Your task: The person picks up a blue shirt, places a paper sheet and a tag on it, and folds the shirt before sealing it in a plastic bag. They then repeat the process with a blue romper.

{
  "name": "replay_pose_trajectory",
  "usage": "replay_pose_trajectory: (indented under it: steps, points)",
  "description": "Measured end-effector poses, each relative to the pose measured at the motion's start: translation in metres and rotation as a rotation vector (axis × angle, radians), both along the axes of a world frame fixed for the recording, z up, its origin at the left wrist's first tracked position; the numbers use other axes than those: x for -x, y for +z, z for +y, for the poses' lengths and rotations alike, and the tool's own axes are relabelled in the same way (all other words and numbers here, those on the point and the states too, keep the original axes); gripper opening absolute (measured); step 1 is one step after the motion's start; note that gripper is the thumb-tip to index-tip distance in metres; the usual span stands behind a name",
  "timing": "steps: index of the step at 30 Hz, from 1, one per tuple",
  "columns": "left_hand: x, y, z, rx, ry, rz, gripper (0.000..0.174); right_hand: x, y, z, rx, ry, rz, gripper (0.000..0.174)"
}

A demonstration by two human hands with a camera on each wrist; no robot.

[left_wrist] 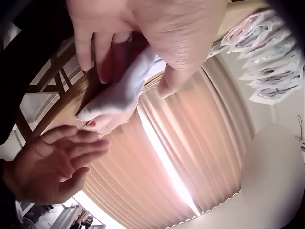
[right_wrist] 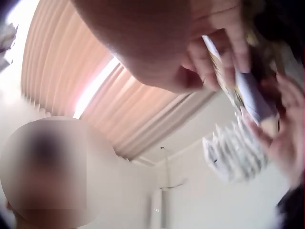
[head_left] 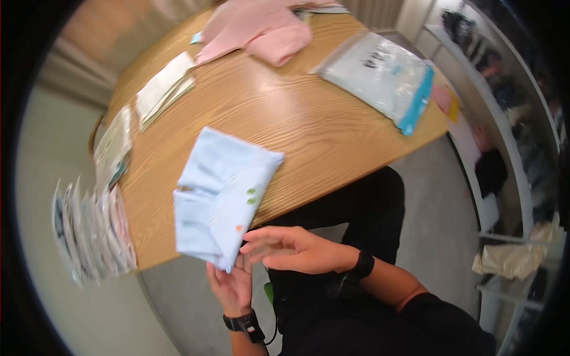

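Note:
A folded light blue garment (head_left: 228,190) with small green and orange prints lies tilted over the table's near edge. My left hand (head_left: 236,288) grips its lower corner from below, palm up; in the left wrist view the cloth (left_wrist: 126,88) passes between the thumb and fingers of that hand (left_wrist: 157,28). Beside the garment's right edge is my right hand (head_left: 297,249), its fingers loosely extended and close to the cloth. Whether its fingertips touch the fabric, I cannot tell. The right wrist view shows the cloth (right_wrist: 255,98) between both hands.
On the wooden table (head_left: 261,107) are a pink garment (head_left: 261,29) at the back, a clear package (head_left: 380,74) with a blue edge at right, and cream cloths (head_left: 165,89) at left. Several bagged items (head_left: 92,231) stand at the left edge. Shelves (head_left: 499,101) line the right side.

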State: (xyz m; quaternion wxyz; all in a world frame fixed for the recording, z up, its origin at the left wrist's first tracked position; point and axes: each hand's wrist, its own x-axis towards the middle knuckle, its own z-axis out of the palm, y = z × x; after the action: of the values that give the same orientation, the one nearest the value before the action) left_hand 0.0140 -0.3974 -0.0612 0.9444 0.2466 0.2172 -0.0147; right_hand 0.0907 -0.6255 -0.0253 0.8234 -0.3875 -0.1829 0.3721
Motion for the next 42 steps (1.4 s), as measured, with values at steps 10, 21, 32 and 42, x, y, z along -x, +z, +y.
replay_pose_trajectory:
  steps: [10,21,32,42]
  points:
    - [-0.017,-0.008,0.0,-0.319,0.039,0.158,0.049,-0.082,0.005,-0.2,1.002,-1.175,-0.516,0.05]
    - [0.015,-0.016,0.012,-0.443,0.035,0.176,0.054,-0.079,0.02,-0.147,1.607,-0.67,-0.944,0.055]
    - [-0.011,0.018,0.003,-0.653,0.032,0.099,0.076,-0.094,-0.03,-0.137,1.92,-0.903,-1.011,0.067]
    - [0.009,0.015,0.042,-0.667,-0.058,0.12,0.083,-0.105,-0.023,-0.112,1.759,-0.65,-1.189,0.068]
